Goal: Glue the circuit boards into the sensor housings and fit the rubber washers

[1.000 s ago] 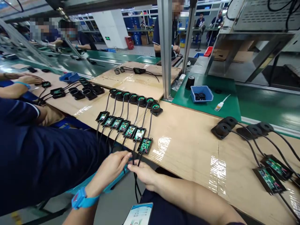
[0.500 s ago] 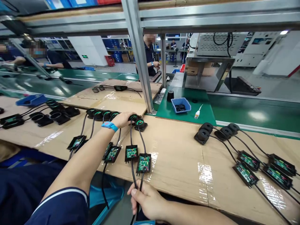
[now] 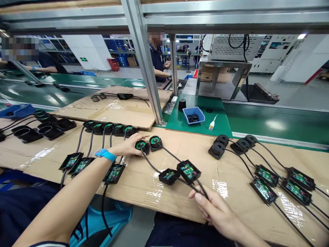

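Observation:
My left hand (image 3: 128, 144), a blue band at its wrist, has its fingers around a round black housing (image 3: 142, 146) with a green board and thin wires inside. Touching or nearly touching it on the right is a second round housing (image 3: 155, 142). A black cable runs from each to an open black box with a circuit board: a smaller-looking box (image 3: 169, 176) and a nearer-facing box (image 3: 189, 171). Below these boxes, my right hand (image 3: 214, 207) is closed on their two black cables (image 3: 203, 190) near the table's front edge.
A row of similar housings (image 3: 108, 128) with boxes stands left on the cardboard-covered table (image 3: 180, 202). Several assemblies with black housings (image 3: 217, 149) lie right. Behind are a blue bin (image 3: 194, 116), a small white bottle (image 3: 212, 125) and a metal post (image 3: 144, 61). Co-workers stand beyond.
Both hands have moved the two wired assemblies to the right, away from the row. Their boxes and cables now slant toward the lower right. The view has shifted slightly.

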### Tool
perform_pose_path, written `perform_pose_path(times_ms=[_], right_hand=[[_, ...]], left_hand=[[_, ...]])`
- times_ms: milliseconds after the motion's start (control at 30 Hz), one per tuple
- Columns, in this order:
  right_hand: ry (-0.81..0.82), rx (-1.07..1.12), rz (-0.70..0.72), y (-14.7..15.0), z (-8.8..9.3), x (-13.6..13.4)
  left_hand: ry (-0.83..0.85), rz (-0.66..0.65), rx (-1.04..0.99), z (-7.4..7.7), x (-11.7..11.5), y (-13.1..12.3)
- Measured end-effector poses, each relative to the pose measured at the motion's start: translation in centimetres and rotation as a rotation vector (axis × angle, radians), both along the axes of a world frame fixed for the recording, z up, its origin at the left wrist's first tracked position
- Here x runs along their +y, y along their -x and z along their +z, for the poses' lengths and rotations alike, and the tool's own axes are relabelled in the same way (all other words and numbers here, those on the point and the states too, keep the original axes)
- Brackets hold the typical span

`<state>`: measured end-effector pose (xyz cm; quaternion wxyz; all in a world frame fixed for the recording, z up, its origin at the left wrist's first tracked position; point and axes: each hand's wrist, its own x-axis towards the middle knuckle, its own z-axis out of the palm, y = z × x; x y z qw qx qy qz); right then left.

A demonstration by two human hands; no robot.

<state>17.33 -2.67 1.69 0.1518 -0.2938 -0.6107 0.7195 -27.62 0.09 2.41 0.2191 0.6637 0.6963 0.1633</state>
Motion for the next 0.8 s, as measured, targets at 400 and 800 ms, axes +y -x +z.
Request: perform_pose_path(times_ms=[400,800], right_hand=[[-0.297,-0.292,-0.134,-11.2,4.8,2.5],[-0.57,-0.646,-0.546,-18.8,-1.9,2.0]], left_hand=[[-0.024,-0.021,-0.314,-3.3,1.0,-11.3],[0.093,-0.318,-0.666,-3.0,2.3,-16.8]])
